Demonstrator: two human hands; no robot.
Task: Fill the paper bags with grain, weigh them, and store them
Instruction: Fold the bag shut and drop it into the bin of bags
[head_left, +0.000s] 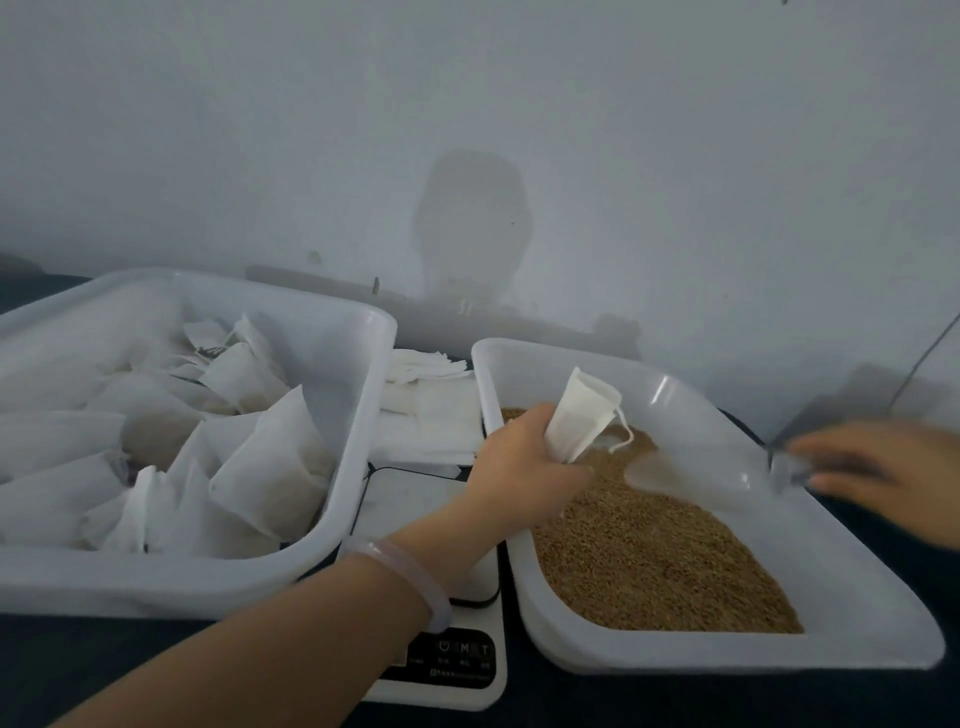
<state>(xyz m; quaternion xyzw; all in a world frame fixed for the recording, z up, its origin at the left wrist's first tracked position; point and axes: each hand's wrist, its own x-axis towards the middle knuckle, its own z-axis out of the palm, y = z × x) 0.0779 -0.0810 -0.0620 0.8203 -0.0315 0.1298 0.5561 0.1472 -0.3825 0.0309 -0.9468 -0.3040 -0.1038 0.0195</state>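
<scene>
My left hand (524, 457) grips a small white paper bag (582, 415) with a drawstring, held tilted over the back of the right white tray (779, 654). Brown grain (660, 561) lies in that tray. My right hand (883, 462), blurred, sits at the tray's right rim and holds a clear scoop (789, 457). A white digital scale (447, 660) stands between the two trays, partly under my left forearm. The left white tray (156, 582) holds several filled paper bags (270, 462).
A stack of flat empty paper bags (431, 410) lies behind the scale, between the trays. A grey wall rises close behind. A thin cable (924, 358) runs down at the far right. Everything rests on a dark surface (104, 670).
</scene>
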